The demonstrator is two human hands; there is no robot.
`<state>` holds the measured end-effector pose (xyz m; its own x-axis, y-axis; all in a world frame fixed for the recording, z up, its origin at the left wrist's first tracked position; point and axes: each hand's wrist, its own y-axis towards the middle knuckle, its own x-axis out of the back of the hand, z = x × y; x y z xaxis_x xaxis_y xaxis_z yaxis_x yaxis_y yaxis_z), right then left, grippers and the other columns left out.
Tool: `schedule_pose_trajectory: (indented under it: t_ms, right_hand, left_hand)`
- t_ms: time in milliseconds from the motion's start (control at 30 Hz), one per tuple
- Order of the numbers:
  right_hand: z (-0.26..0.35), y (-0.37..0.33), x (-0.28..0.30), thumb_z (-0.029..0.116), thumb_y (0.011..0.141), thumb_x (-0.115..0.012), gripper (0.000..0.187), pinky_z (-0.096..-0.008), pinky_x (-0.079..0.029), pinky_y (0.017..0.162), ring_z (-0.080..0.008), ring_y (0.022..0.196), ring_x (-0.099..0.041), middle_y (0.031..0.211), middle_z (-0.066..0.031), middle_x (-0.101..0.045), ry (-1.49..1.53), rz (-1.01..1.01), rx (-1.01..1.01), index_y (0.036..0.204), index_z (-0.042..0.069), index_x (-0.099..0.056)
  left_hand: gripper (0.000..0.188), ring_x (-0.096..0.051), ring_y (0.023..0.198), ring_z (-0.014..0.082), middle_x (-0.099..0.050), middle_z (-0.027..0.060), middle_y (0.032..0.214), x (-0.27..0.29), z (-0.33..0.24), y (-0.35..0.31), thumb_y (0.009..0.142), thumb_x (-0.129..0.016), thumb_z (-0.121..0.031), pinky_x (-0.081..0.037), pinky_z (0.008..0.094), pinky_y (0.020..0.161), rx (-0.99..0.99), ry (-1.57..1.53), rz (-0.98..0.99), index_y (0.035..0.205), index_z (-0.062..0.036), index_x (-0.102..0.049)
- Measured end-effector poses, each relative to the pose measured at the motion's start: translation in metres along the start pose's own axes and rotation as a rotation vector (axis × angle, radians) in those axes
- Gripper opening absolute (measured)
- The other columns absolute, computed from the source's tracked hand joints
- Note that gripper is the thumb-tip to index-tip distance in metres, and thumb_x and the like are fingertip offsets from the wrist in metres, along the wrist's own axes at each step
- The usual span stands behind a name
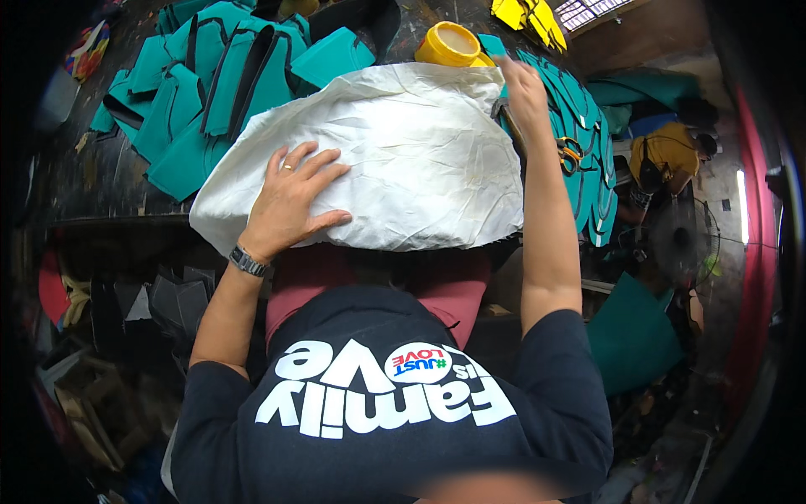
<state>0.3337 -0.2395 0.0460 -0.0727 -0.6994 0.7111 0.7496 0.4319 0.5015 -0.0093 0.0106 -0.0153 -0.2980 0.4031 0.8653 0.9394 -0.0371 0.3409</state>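
A wrinkled white sheet (420, 160), which looks like cloth, lies over the near edge of the dark table. My left hand (290, 197) rests flat on its left part, fingers spread, with a ring and a wristwatch (248, 261). My right hand (525, 94) is raised at the sheet's far right corner. Its fingers are bent and held together; whatever may be in them is hidden. Just left of that hand stands a round yellow tub (439, 55) with pale contents. Scissors with orange handles (569, 155) lie to the right of my right forearm.
Teal cut pieces with black edging (172, 109) are heaped at the left of the table (63, 189). More teal pieces (579, 101) overlap along the right, and yellow pieces (531, 21) lie far off. At the right are a fan (682, 239) and a person in yellow (672, 151).
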Motion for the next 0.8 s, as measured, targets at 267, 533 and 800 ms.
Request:
schedule_pose_trajectory:
  t_ms: [267, 533, 800]
  right_hand:
    - [0.017, 0.079, -0.067, 0.051, 0.096, -0.051, 0.048, -0.0444, -0.054, 0.085, -0.0404, 0.093, -0.069, 0.096, -0.0230, -0.071, -0.673, 0.383, 0.229, 0.109, 0.011, -0.073]
    - [0.061, 0.047, -0.037, 0.053, 0.101, -0.045, 0.061, -0.0431, -0.052, 0.084, -0.0371, 0.091, -0.069, 0.092, -0.0234, -0.072, -0.166, 0.386, -0.129, 0.093, -0.001, -0.074]
    - [0.093, -0.109, 0.010, 0.067, 0.101, -0.024, 0.077, -0.0513, -0.017, 0.120, -0.0326, 0.146, -0.032, 0.133, -0.0128, -0.064, 0.383, 0.555, 0.107, 0.138, 0.010, -0.060]
  left_hand:
    - [0.074, -0.042, 0.136, 0.0301, -0.053, 0.0043, 0.144, -0.009, 0.004, 0.000, 0.078, -0.069, -0.063, -0.024, 0.0541, 0.118, 0.032, 0.022, -0.006, 0.135, -0.0173, -0.061]
    - [0.073, -0.044, 0.135, 0.0285, -0.054, 0.0041, 0.142, -0.008, 0.005, 0.002, 0.079, -0.068, -0.065, -0.025, 0.0520, 0.117, 0.016, 0.056, -0.025, 0.135, -0.0188, -0.060]
    - [0.080, -0.037, 0.141, 0.0282, -0.046, 0.0045, 0.150, -0.010, 0.005, 0.002, 0.081, -0.065, -0.066, -0.021, 0.0550, 0.118, 0.026, 0.089, 0.036, 0.145, -0.0203, -0.051]
